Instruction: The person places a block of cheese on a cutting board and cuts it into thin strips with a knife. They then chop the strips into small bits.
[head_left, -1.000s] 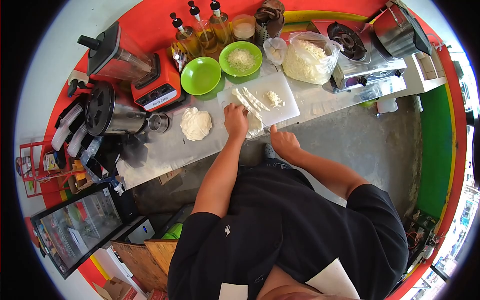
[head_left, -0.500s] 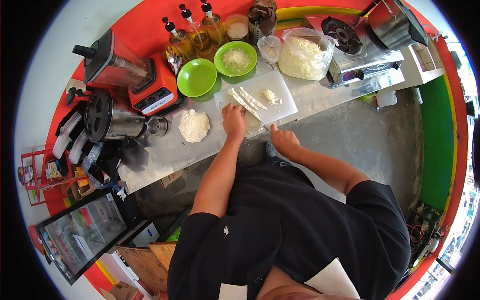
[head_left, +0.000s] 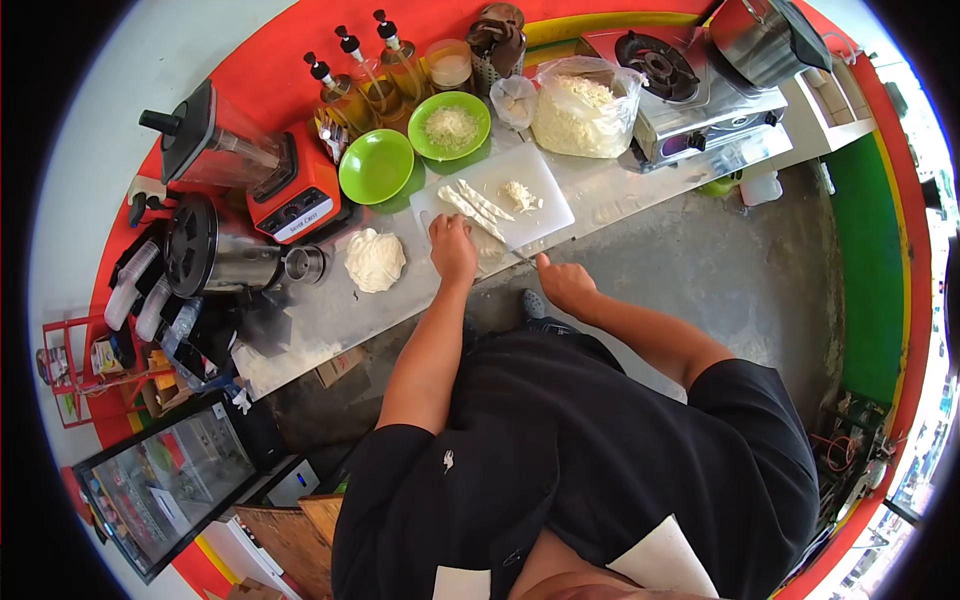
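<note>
My right hand (head_left: 566, 284) is closed around the handle of a knife (head_left: 520, 256), whose thin blade reaches left to the near edge of the white cutting board (head_left: 560, 212). My left hand (head_left: 453, 250) has its fingers curled at the board's near left edge, against the lower end of the long pale strips (head_left: 474, 208); the fingertips are partly hidden. A small heap of chopped pale pieces (head_left: 520, 196) lies on the board right of the strips. Left of my left hand, a rounded whitish lump with folded layers (head_left: 375, 260) rests on the metal counter (head_left: 320, 330).
Behind the board stand a green bowl (head_left: 376, 167), another green bowl with pale shreds (head_left: 449, 112) and a plastic bag of shreds (head_left: 590, 118). A gas stove (head_left: 690, 110) is at right, a red blender (head_left: 298, 190) and a steel jug (head_left: 240, 262) at left. Pump bottles (head_left: 385, 92) line the back.
The whole view has shifted, so the counter sits slightly further left. More of the knife blade shows beside my right hand. My left hand stays by the strips.
</note>
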